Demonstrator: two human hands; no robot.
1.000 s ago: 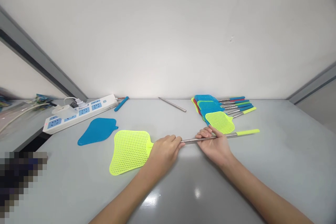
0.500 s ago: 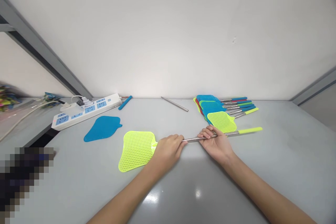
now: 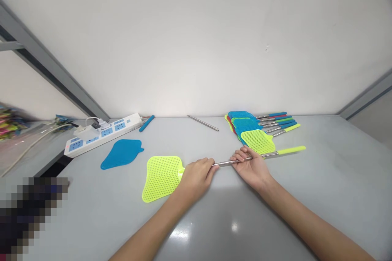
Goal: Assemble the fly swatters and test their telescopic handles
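Note:
A yellow-green fly swatter lies across the front of me, its mesh head to the left and its yellow grip to the right. My left hand is closed around its metal rod close to the head, hiding that joint. Farther along, my right hand is closed on the same rod, palm turned up and fingers curled over it. A short stretch of bare rod shows between the hands. Just beyond my right hand lies a pile of fly swatters in blue, red, green and yellow, handles pointing right.
A loose blue swatter head lies to the left on the grey table. Behind it are a white power strip with plugs and a blue grip. A bare metal rod rests near the wall. Bagged items sit far left.
The view has shifted slightly. Both hands keep their hold on the yellow-green fly swatter, and its head appears a little farther right. Nothing has been let go.

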